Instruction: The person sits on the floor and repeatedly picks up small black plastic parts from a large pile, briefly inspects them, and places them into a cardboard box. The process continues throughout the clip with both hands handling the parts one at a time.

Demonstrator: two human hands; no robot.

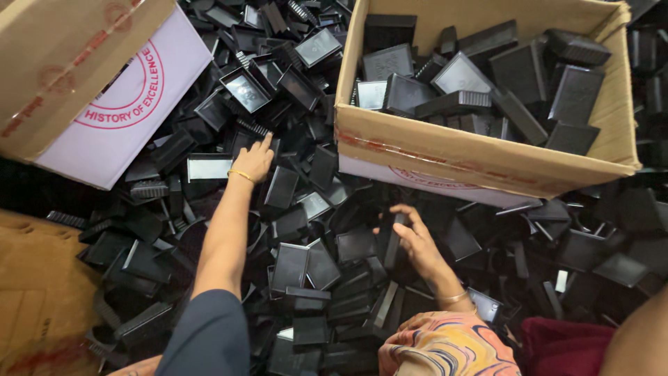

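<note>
A deep heap of black rectangular plastic caps (306, 264) covers the floor below me. My left hand (255, 160), with a thin gold bangle at the wrist, reaches far into the heap and rests its fingers on caps there; whether it grips one I cannot tell. My right hand (415, 240), also with a bangle, is closer to me and holds a black plastic cap (394, 244) upright between thumb and fingers. It is just below the front wall of an open cardboard box (445, 150) that is partly filled with the same black caps.
A second cardboard box (90, 83) with a white side and a red round stamp lies tilted at the upper left. Brown cardboard (35, 299) lies at the lower left. A dark red cloth (557, 345) and a bare limb (640, 341) show at the lower right.
</note>
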